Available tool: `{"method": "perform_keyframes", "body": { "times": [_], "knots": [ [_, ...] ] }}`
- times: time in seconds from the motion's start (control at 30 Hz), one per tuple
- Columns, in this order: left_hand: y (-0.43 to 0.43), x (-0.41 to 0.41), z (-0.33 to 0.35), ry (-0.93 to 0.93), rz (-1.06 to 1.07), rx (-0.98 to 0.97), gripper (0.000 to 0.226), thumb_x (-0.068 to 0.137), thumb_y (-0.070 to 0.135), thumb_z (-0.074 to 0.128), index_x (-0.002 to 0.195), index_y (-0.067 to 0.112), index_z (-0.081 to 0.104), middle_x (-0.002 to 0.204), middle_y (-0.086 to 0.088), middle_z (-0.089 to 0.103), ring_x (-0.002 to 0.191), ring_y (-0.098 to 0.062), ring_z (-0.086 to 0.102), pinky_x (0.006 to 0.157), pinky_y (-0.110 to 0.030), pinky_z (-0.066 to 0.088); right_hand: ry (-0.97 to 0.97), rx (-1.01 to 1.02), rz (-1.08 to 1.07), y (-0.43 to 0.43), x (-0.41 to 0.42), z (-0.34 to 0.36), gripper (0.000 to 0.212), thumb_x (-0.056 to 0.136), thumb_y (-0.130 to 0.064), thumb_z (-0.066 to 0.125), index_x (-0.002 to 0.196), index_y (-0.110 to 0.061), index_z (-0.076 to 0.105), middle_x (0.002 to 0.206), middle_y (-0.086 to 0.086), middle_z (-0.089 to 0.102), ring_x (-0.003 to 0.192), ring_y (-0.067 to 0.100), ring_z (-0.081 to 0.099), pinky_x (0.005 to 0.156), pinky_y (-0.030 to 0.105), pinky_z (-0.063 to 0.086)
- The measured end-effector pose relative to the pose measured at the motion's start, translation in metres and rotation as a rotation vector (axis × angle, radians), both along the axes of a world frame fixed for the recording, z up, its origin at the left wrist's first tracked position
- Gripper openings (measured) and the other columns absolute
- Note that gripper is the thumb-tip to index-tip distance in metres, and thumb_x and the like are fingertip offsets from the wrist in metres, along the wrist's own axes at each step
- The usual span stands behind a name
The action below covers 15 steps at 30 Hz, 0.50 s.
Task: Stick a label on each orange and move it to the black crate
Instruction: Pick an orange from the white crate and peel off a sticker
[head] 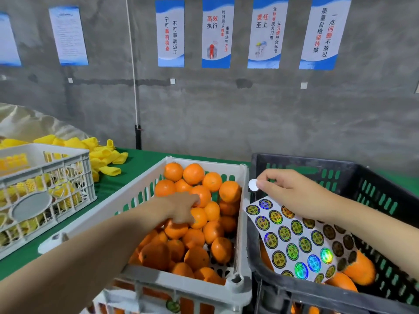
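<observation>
A white crate [240, 223] in the middle holds several oranges. My left hand [181, 207] reaches into it, fingertips touching an orange [203, 194] near the top of the pile; whether it grips is unclear. To the right stands the black crate [294, 293] with a few oranges [360, 267] at its bottom. My right hand [292, 193] hovers over the black crate and pinches a round label [253, 185], white back facing me. A sheet of labels [297, 239] hangs under that hand.
A second white crate [45, 177] at the left holds yellow foam sleeves, and more yellow sleeves [104, 157] lie behind it on the green table [140, 159]. A grey wall with posters rises close behind the crates.
</observation>
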<state>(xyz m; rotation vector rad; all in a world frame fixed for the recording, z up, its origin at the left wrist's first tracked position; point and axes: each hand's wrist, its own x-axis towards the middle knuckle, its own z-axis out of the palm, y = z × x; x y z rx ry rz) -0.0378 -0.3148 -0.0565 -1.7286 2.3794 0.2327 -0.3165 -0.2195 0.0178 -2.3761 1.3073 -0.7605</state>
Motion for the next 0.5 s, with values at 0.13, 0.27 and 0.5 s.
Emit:
{"method": "perform_keyframes", "body": {
  "times": [0.13,0.27,0.5],
  "knots": [
    [-0.008,-0.008,-0.027,-0.042,0.022,-0.049,0.070,0.086,0.053,0.069,0.136,0.019,0.032,0.118,-0.007,0.057,0.107,-0.032,0.057,0.091,-0.049,0.048,0.033,-0.009,-0.006,0.000,0.002,0.000,0.027,0.102,-0.037,0.046,0.087,-0.023,0.062,0.051,-0.012,0.043,0.043,0.006,0.033,0.042,0.024,0.031],
    [-0.012,-0.029,-0.055,0.079,0.108,-0.107,0.091,0.085,0.051,0.069,0.145,0.015,0.011,0.079,0.002,0.051,0.084,-0.025,0.058,0.077,-0.045,0.044,0.044,0.011,-0.008,0.001,0.003,0.001,0.027,0.103,-0.036,0.045,0.092,-0.020,0.064,0.050,-0.011,0.042,0.039,0.005,0.032,0.037,0.018,0.029],
    [-0.011,-0.027,-0.037,0.051,0.047,-0.128,0.060,0.090,0.047,0.062,0.128,0.014,0.029,0.078,-0.003,0.051,0.075,-0.024,0.055,0.060,-0.040,0.042,0.050,0.015,-0.003,0.001,0.000,0.001,0.028,0.103,-0.037,0.046,0.087,-0.025,0.065,0.053,-0.009,0.043,0.047,0.011,0.036,0.050,0.032,0.034]
  ]
}}
